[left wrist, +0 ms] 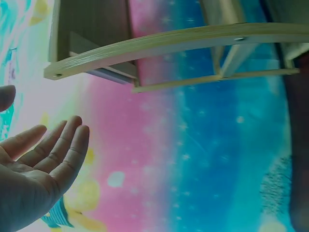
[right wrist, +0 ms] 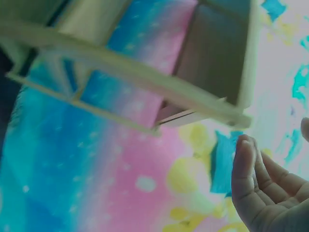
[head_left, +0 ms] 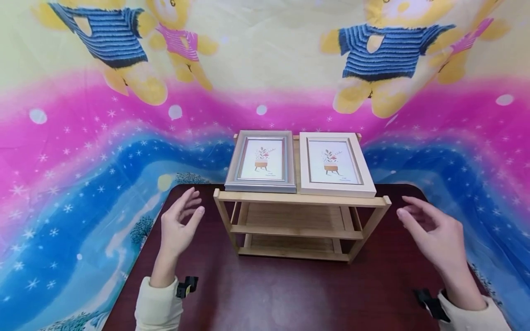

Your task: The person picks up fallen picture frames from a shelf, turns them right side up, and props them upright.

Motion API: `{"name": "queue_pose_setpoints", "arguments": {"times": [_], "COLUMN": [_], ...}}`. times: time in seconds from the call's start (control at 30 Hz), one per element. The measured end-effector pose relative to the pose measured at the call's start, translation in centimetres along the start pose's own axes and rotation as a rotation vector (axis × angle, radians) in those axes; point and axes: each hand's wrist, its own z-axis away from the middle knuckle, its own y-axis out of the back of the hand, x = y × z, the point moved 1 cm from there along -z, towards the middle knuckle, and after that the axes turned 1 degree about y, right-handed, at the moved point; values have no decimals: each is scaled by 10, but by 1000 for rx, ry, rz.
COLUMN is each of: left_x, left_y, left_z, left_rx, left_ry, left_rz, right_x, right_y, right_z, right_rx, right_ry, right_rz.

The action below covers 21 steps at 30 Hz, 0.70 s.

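Note:
A light wooden rack (head_left: 302,198) with several shelves stands on the dark table. Side by side on its top lie a silver-grey picture frame (head_left: 232,168) and a cream-white picture frame (head_left: 304,165), each with a potted-plant print. To the rack's left, my left hand (head_left: 179,225) hovers with relaxed fingers, apart from the wood. On the opposite side my right hand (head_left: 439,234) is likewise raised, fingers loosely bent and holding nothing. Both wrist views show the rack's side posts (left wrist: 159,46) beyond the fingers, with a gap between.
The dark red table (head_left: 281,294) has rounded back corners. Behind and around it hangs a colourful cloth (head_left: 265,59) printed with teddy bears and snowflakes. Dark wrist mounts (head_left: 187,287) sit at both cream sleeves (head_left: 159,303).

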Motion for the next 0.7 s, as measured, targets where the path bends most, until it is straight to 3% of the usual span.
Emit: {"name": "queue_pose_setpoints", "arguments": {"times": [0.2, 0.4, 0.6, 0.7], "left_x": [16, 10, -5, -6], "left_y": [-2, -6, -10, -12], "left_z": [-28, -47, -61, -71], "left_rx": [-9, -69, -138, -208], "left_ry": [33, 104, 131, 170], "left_rz": [38, 98, 82, 53], "right_x": [-26, -50, -66, -74], "right_y": [-6, -19, -37, -46], "right_z": [-24, -45, -67, -78], "right_rx": [-47, -125, -336, -446], "right_ry": [-20, -13, -48, -77], "right_rz": [-90, -86, -167, -187]}}
